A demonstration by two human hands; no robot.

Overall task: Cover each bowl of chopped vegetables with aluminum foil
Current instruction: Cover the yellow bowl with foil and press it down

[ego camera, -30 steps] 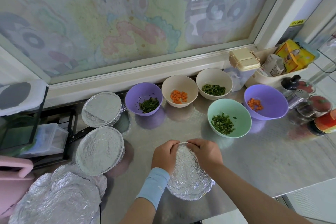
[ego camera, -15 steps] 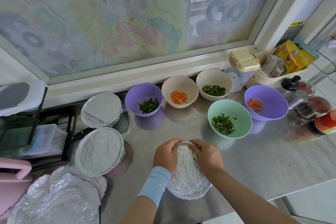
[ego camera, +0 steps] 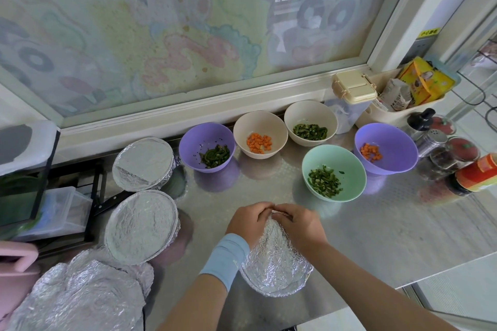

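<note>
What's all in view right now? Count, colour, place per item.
open bowls: 5, two purple, two cream, one mint green, back and right of counter
green vegetables: 3 portions, in left purple, right cream and mint bowls
carrot cubes: 2 portions, orange, in left cream and right purple bowls
foil-covered bowls: 2, silver, left side
foil-wrapped bowl: 1, silver, front centre
loose foil: pile, silver, bottom left
lidded container: 1, cream lid, behind the bowls
tray: 1, cream, holds packets, back right
jars, shaker: several, red-topped and metal, far right
counter: 1, steel
wristband: 1, light blue, left wrist
left hand, right hand: pinching foil at the wrapped bowl's far rim
</note>
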